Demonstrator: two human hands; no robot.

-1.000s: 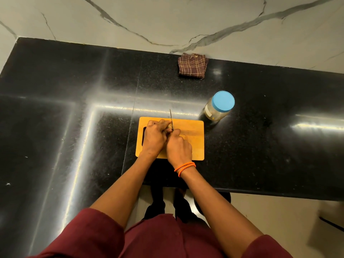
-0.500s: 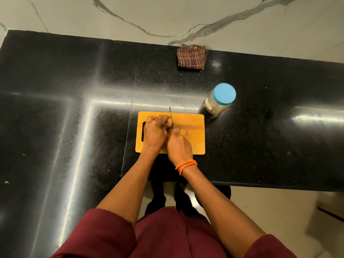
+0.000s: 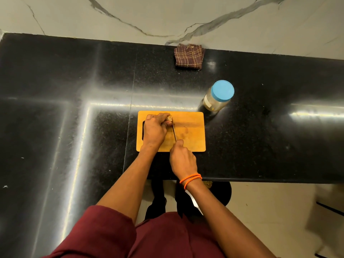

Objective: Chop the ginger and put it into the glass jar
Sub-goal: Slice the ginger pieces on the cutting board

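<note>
Head view shows the left hand (image 3: 155,130) curled over the ginger (image 3: 169,119) at the far left of the cutting board (image 3: 189,135), fingertips just beside the blade of the knife (image 3: 174,132) that the right hand (image 3: 182,157) grips by its handle. A slip on so small a piece could bring the edge onto those fingers. The glass jar (image 3: 216,98) stands on the counter (image 3: 74,81) beyond the board's far right corner with its blue lid (image 3: 223,89) on, so nothing can go in until it is opened.
</note>
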